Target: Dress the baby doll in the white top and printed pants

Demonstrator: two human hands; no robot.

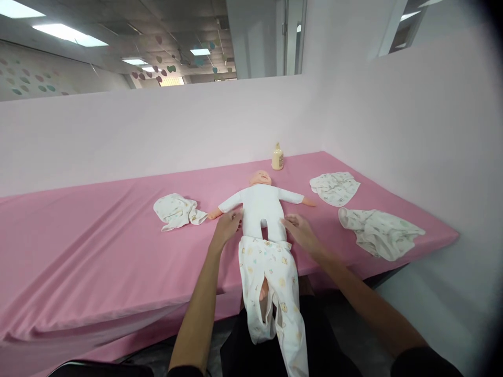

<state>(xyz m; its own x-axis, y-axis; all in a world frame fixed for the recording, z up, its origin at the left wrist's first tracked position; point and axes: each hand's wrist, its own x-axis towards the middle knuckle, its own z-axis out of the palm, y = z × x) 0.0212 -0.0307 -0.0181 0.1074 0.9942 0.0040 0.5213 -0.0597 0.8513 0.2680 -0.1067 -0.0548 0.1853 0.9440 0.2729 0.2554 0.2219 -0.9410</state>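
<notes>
A baby doll [262, 207] in a white long-sleeved suit lies on its back on the pink-covered table, arms spread, head toward the wall. Patterned baby pants [271, 262] cover its lower legs and hang over the table's front edge; part of a foot shows through a gap in them. My left hand [228, 225] is beside the doll's hip on the left, fingers bent and apart, holding nothing I can see. On the other side, my right hand [299, 229] has its fingers stretched toward the doll's hip, thumb apart, at or just touching the white suit.
A crumpled patterned cloth [176, 210] lies left of the doll. Two more, a small cloth [335, 188] and a larger garment [380, 233], lie at the right. A pump bottle [277, 158] stands near the white wall [165, 136]. The pink cover [98, 251] has folds.
</notes>
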